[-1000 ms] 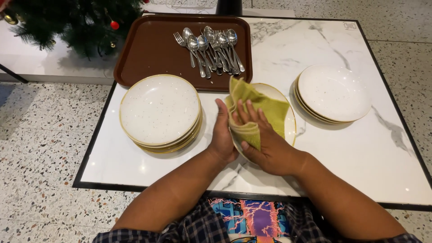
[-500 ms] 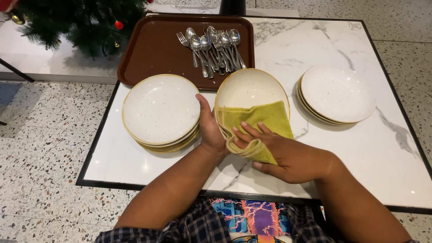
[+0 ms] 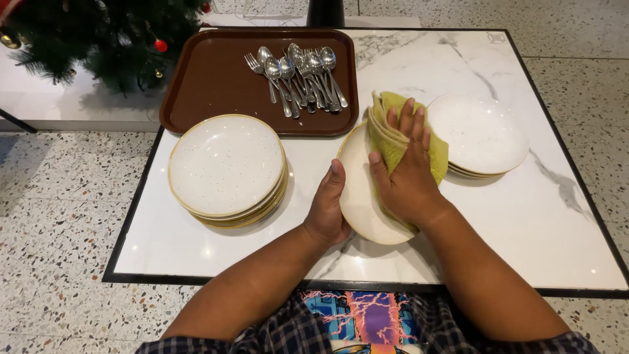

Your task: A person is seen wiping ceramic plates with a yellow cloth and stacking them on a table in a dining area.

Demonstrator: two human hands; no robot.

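My left hand (image 3: pixel 327 208) grips the left rim of a white plate with a yellow edge (image 3: pixel 359 196), held tilted above the marble table (image 3: pixel 544 216). My right hand (image 3: pixel 407 172) presses a folded yellow-green cloth (image 3: pixel 393 128) against the plate's upper right face. The cloth covers much of the plate's right side.
A stack of white plates (image 3: pixel 226 167) sits at the left, a shorter stack (image 3: pixel 481 134) at the right. A brown tray (image 3: pixel 216 78) at the back holds several spoons and forks (image 3: pixel 298 75). A decorated green tree (image 3: pixel 98 39) stands at the far left, off the table.
My right hand has slid the cloth from the plate's lower part up to its upper right. The plate has tipped more on edge in my left hand.
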